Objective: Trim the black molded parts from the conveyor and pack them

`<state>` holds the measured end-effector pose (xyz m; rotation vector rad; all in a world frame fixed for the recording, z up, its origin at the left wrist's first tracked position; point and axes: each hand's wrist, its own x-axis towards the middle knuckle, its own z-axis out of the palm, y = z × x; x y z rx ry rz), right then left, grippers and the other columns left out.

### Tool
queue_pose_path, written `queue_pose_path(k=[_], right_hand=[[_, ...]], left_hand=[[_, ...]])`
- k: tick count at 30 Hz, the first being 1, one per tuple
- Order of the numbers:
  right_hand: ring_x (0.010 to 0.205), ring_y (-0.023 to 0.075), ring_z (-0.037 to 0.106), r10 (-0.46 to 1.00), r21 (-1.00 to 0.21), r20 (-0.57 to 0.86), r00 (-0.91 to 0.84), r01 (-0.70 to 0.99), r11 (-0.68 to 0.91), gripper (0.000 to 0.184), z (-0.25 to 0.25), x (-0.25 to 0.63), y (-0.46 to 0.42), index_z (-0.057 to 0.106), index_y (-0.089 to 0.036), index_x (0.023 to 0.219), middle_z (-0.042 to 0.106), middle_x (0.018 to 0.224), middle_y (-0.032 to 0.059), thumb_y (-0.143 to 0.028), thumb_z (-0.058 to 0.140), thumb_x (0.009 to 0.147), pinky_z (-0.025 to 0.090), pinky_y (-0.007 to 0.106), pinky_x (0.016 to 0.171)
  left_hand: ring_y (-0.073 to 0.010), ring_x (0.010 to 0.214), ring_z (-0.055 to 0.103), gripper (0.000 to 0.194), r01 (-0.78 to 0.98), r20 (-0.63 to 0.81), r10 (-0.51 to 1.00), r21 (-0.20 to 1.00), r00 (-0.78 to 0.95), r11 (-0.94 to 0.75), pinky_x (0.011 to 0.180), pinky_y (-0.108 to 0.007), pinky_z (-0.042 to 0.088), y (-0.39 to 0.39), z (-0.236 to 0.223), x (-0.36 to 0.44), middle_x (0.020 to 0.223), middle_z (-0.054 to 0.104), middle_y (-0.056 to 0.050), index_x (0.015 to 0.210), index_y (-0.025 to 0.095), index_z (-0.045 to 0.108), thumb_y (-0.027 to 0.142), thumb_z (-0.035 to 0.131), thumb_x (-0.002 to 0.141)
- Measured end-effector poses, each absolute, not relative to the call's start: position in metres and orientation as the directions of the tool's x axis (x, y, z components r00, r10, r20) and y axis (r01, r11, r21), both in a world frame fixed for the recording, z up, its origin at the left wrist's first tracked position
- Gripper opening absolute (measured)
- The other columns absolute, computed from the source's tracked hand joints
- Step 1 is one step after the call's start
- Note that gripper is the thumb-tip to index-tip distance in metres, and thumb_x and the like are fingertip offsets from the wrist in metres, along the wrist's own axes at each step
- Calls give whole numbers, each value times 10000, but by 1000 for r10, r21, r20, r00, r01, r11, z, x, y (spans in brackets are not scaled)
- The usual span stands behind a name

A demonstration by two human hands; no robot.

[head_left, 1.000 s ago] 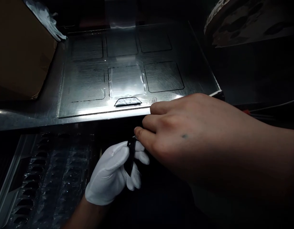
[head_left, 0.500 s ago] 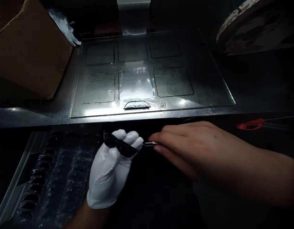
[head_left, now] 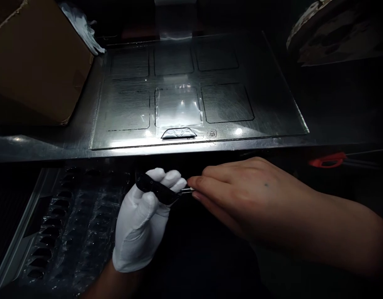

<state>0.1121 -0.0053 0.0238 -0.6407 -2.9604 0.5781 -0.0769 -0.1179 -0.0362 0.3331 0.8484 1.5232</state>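
My left hand [head_left: 141,224], in a white cotton glove, is closed on a small glossy black trapezoid-shaped part [head_left: 155,189], held tilted between thumb and fingers. My bare right hand [head_left: 241,187] pinches a thin tool with a pale tip [head_left: 187,190]; its far end meets the right end of the black part or lies just behind it, I cannot tell which. Most of the tool is hidden by my fingers. Beyond my hands, a similar trapezoid part [head_left: 179,133] lies on the glass plate [head_left: 272,120] near its front edge.
Left of my hand a clear plastic tray [head_left: 82,224] carries rows of black parts. A cardboard box [head_left: 38,74] stands at the back left with white cloth or gloves [head_left: 81,27] behind it. A red-handled tool [head_left: 328,160] lies at the right. A clear film [head_left: 179,108] rests on the plate.
My right hand has moved left, bringing the thin tool closer to the black part. The left hand keeps its hold almost unmoved. The view has shifted slightly.
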Motion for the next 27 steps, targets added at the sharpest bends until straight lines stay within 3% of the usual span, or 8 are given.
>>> queue_pose_path(k=[5, 10, 20, 27], right_hand=[[581, 159, 556, 402, -300, -45, -915, 396, 868, 168, 23, 114, -6, 710, -218, 1034, 662, 757, -12, -109, 614, 949, 272, 314, 518], [582, 157, 565, 387, -308, -87, -918, 394, 866, 190, 23, 116, -5, 712, -230, 1078, 668, 767, -23, -119, 630, 947, 259, 307, 508], [561, 139, 574, 402, -401, -94, -911, 404, 822, 141, 26, 115, -8, 724, -212, 1052, 709, 798, 10, -172, 599, 1001, 356, 268, 526], [651, 163, 665, 438, -468, -45, -898, 406, 785, 216, 32, 121, 1, 738, -216, 1079, 766, 902, 28, -246, 524, 1068, 446, 282, 590]], left_hand=[[-173, 1143, 763, 207, -708, -289, 944, 700, -162, 93, 1120, -298, 550, -120, -39, -78, 1181, 826, -32, 1199, 255, 770, 285, 680, 1015], [-204, 1125, 772, 208, -689, -276, 946, 720, -169, 87, 1083, -334, 595, -119, -39, -77, 1185, 822, -39, 1192, 253, 771, 288, 703, 999], [-190, 1176, 741, 251, -454, -133, 958, 891, -254, 3, 1140, -367, 564, -129, -44, -80, 1204, 809, 13, 1212, 295, 761, 279, 758, 962], [-217, 1179, 740, 271, -407, -102, 953, 913, -285, -24, 1116, -386, 581, -127, -44, -79, 1220, 807, -8, 1230, 304, 760, 288, 757, 960]])
